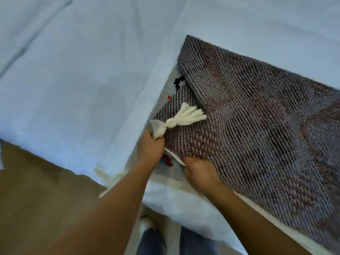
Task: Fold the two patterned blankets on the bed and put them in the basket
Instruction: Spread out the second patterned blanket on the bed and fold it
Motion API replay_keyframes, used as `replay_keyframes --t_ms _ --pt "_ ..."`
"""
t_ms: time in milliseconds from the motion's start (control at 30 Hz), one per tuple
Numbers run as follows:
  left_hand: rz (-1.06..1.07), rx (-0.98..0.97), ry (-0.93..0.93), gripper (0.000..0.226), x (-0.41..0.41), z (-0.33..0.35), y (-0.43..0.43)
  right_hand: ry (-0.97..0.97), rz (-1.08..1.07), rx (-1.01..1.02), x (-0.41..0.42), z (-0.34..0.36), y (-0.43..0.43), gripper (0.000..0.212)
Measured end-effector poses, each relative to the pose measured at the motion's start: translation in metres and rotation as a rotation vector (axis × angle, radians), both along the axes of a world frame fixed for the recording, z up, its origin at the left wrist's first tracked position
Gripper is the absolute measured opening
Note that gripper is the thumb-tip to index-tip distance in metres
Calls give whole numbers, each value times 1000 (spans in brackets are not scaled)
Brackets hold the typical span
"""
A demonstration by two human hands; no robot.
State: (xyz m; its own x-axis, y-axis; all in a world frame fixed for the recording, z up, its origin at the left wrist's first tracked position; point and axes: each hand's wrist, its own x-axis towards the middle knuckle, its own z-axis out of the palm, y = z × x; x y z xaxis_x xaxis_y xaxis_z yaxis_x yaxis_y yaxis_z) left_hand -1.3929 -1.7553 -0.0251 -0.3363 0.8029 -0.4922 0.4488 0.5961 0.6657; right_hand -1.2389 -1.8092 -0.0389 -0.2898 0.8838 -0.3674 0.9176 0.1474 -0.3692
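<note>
A patterned blanket [257,111] lies folded on the bed, its grey-brown woven back side up; a strip of its pale front with black and red marks shows along the left edge. My left hand [150,149] grips a blanket corner with a cream tassel [185,117] sticking out above the fist. My right hand [199,172] grips the near edge of the folded layer, fingers curled under it. A second blanket and the basket are out of view.
The light blue bed sheet [82,70] fills the upper and left part of the view. The bed's near edge [55,159] runs diagonally, with brown floor [36,199] below it. My legs in jeans [158,240] stand at the bed's side.
</note>
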Motion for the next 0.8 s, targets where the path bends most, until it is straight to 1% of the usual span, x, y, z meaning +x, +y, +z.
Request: replay_keyframes --t_ms 67,133,233,300,333,367,400,433,467,500,567,633,667,733,800 --pt "20 -40 -12 30 -30 -9 -42 -90 32 8 -17 -4 -23 23" --pt "1 -62 -24 29 -51 -18 -75 -161 77 -5 -31 -10 -41 23" --pt "20 -91 -16 17 -70 -29 -92 -219 66 0 -43 -18 -52 25" --pt "16 -139 3 22 -76 -31 -90 -245 38 11 -46 -21 -52 29" --pt "-21 -154 42 32 -79 -30 -89 -259 31 15 -47 -22 -53 30" --pt "-108 -143 140 47 -82 -29 -87 -270 25 17 -49 -22 -53 31" --pt "-245 -97 289 65 -85 -29 -85 -278 17 16 -51 -22 -54 33" --pt "-400 -13 451 77 -87 -29 -83 -283 10 12 -54 -22 -54 35" --pt "-559 89 586 79 -87 -29 -80 -289 4 10 -55 -22 -54 37" --pt "-708 185 661 73 -87 -29 -78 -298 -2 8 -57 -22 -54 39" --pt "-942 305 667 52 -87 -29 -75 -307 -27 -4 -59 -22 -55 42" --pt "-1041 344 618 38 -94 -31 -80 -289 -53 -16 -60 -23 -57 41" --pt "-1051 337 604 36 -102 -32 -84 -285 -61 -17 -61 -23 -58 41" --pt "-1072 288 638 35 -128 -36 -96 -305 -63 -15 -62 -23 -58 42" --pt "-1175 206 702 41 -155 -40 -109 -322 -70 -19 -64 -23 -60 40"
